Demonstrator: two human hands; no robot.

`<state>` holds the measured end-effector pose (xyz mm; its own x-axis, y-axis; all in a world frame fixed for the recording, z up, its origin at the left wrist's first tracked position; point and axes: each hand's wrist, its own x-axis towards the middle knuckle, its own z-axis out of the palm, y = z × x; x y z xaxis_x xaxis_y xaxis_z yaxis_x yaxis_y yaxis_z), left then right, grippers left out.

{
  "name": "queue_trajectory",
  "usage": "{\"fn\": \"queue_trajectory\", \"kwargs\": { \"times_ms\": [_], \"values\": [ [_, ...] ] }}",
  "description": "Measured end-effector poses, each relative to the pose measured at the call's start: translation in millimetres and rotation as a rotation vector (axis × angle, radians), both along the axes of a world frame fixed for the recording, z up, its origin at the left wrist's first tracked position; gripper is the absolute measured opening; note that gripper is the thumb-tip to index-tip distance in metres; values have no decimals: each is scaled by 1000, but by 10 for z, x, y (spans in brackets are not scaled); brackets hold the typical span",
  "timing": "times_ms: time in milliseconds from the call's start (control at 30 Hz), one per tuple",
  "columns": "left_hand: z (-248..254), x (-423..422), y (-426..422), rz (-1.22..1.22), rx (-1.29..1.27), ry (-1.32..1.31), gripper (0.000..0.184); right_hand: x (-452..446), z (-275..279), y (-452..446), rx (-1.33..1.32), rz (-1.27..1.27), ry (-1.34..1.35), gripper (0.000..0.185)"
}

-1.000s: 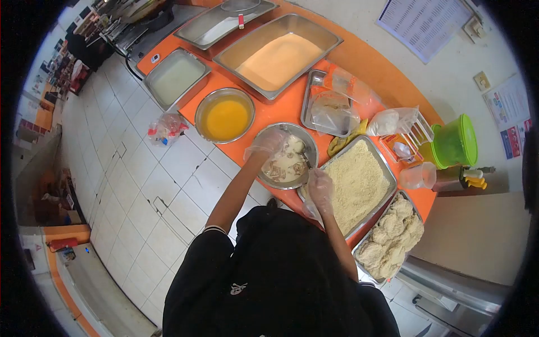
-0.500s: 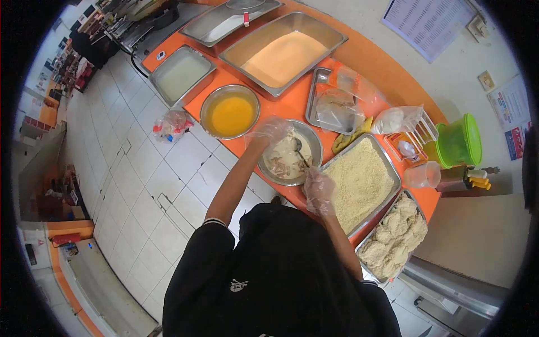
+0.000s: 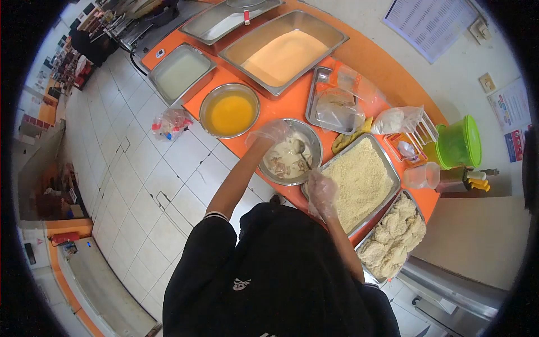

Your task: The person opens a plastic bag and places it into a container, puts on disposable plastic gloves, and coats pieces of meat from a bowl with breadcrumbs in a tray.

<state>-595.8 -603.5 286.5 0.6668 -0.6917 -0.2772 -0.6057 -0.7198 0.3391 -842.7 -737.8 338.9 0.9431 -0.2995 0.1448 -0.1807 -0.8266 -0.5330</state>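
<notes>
A metal mixing bowl (image 3: 317, 147) of milky liquid with pale strips in it stands at the table's near edge. My left hand (image 3: 270, 135), in a clear plastic glove, grips its left rim; part of the fingers is hard to make out. Closed around the handle of a metal spoon (image 3: 298, 147) is my right hand (image 3: 323, 191), gloved too, at the bowl's lower right. The spoon's head is in the bowl, over the liquid. Just right of that hand lies a tray of pale crumbs (image 3: 362, 180).
A bowl of yellow liquid (image 3: 230, 114) sits to the left. Behind are a deep pan of orange powder (image 3: 289, 56) and a pan of pale liquid (image 3: 181, 73). At right stand a tray of coated pieces (image 3: 393, 236), a green tub (image 3: 460, 141) and yellow-handled tools (image 3: 479, 183).
The spoon's head has shifted slightly and turned within the bowl. My right hand has moved a little to the right; my left hand stays at the rim.
</notes>
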Motion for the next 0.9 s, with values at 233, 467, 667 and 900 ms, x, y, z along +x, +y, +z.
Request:
{"fn": "queue_trajectory", "kwargs": {
  "times_ms": [233, 467, 667, 900],
  "values": [
    [628, -164, 58, 281, -42, 287, 26, -118, 29, 238, -127, 248, 84, 12],
    [350, -115, -40, -66, 91, 98, 26, -165, 185, 198, -216, 165, 165, 14],
    [40, -117, -189, 104, 12, 98, 24, -141, 39, -49, -204, -92, 199, 16],
    [58, -102, -76, -221, -6, 15, 25, 25, 129, -114, -200, -88, 202, 18]
  ]
}}
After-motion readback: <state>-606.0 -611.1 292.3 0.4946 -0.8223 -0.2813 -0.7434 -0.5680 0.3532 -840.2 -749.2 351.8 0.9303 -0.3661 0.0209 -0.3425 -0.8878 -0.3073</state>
